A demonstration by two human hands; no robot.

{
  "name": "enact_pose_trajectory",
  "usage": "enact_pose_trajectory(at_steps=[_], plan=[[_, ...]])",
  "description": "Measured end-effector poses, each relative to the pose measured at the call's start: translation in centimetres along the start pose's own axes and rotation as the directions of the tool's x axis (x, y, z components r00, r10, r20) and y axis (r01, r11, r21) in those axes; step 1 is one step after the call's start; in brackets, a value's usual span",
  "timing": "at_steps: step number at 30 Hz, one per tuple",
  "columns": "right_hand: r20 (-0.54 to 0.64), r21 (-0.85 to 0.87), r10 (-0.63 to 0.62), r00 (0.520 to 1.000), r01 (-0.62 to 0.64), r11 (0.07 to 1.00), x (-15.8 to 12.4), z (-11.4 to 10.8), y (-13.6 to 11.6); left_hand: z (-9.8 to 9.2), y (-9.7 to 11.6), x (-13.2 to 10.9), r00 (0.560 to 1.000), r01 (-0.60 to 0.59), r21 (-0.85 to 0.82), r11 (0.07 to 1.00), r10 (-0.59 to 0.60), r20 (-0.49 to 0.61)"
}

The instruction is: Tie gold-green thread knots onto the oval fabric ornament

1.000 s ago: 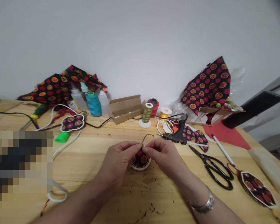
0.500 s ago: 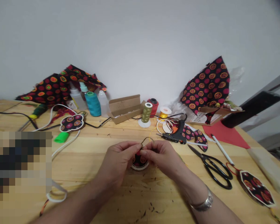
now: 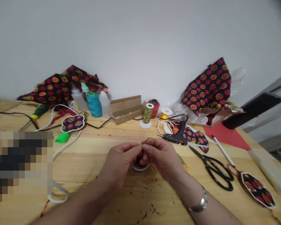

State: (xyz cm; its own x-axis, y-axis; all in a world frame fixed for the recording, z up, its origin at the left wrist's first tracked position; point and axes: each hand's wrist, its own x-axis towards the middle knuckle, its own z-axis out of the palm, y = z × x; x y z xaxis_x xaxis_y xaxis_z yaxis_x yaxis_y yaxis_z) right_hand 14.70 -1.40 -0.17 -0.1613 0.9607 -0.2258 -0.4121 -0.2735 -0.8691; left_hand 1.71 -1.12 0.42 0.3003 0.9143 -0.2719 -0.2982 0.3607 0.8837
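Observation:
Fingertips together, my left hand (image 3: 123, 159) and my right hand (image 3: 160, 156) meet just above a small dark fabric-covered piece (image 3: 140, 167) with a pale rim. Both are closed in a pinch on a thin dark cord (image 3: 150, 139) at the top of that piece. Only a short arc of the cord shows behind my right fingers; the pinched part is hidden. My hands cover much of the patterned piece, so its full outline does not show. Beside my right wrist lies a green and yellow tassel (image 3: 184, 164), partly hidden.
To the right lie black scissors (image 3: 212, 167), a glue gun (image 3: 175, 136), a white pen (image 3: 223, 151) and an octagonal patterned piece (image 3: 258, 190). Behind stand thread spools (image 3: 147, 114) and a cardboard box (image 3: 127, 109). A flower-shaped piece (image 3: 73, 123) and cables lie left.
The cord's arch between my hands has shrunk and shifted behind my right fingers. My right fingers have curled in closer to my left fingertips, lower over the patterned piece.

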Motion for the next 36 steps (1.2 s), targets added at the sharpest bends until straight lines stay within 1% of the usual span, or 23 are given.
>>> enact_pose_trajectory(at_steps=[3, 6, 8, 11, 15, 18, 21, 24, 26, 31, 36], plan=[[-0.049, -0.019, -0.029, 0.998, 0.028, 0.999, 0.0, 0.1, 0.1, 0.1, 0.1, -0.1, 1.000, 0.000, 0.011, 1.000, 0.000, -0.008], [-0.122, -0.023, -0.045, 0.992, 0.043, 0.999, 0.1, 0.2, 0.1, 0.1, 0.1, 0.0, 0.997, 0.008, 0.038, 0.999, -0.005, -0.083], [-0.158, -0.049, -0.058, 0.986, 0.051, 0.998, 0.1, 0.2, 0.0, 0.1, 0.0, 0.0, 0.994, 0.008, 0.065, 0.998, -0.001, -0.111], [-0.177, -0.117, -0.073, 0.982, 0.053, 0.992, 0.1, 0.3, -0.3, 0.1, -0.1, 0.1, 0.993, 0.029, 0.106, 0.994, -0.016, -0.120], [-0.163, -0.247, -0.122, 0.979, 0.079, 0.966, 0.0, 0.3, -0.7, 0.0, 0.0, 0.0, 0.996, 0.049, 0.151, 0.987, -0.037, -0.083], [-0.156, -0.385, -0.166, 0.974, 0.095, 0.918, 0.1, 0.0, -1.0, 0.0, 0.1, 0.0, 0.998, 0.041, 0.170, 0.985, -0.031, -0.064], [-0.164, -0.541, -0.240, 0.957, 0.116, 0.833, 0.2, -0.3, -1.1, -0.1, 0.1, 0.0, 0.998, 0.036, 0.213, 0.976, -0.023, -0.064], [-0.131, -0.644, -0.313, 0.941, 0.159, 0.748, 0.2, -0.6, -1.1, -0.2, 0.1, 0.0, 0.999, 0.029, 0.254, 0.967, -0.018, -0.046], [-0.108, -0.674, -0.347, 0.931, 0.188, 0.714, 0.1, -0.7, -1.1, -0.2, 0.1, 0.1, 0.999, 0.033, 0.267, 0.963, -0.024, -0.035], [-0.105, -0.672, -0.372, 0.922, 0.210, 0.710, 0.1, -0.9, -1.3, -0.3, 0.2, 0.1, 0.999, 0.038, 0.308, 0.950, -0.027, -0.041], [-0.059, -0.757, -0.444, 0.894, 0.250, 0.604, 0.1, -1.1, -1.0, -0.2, 0.3, 0.1, 0.998, 0.039, 0.336, 0.941, -0.019, -0.063]])
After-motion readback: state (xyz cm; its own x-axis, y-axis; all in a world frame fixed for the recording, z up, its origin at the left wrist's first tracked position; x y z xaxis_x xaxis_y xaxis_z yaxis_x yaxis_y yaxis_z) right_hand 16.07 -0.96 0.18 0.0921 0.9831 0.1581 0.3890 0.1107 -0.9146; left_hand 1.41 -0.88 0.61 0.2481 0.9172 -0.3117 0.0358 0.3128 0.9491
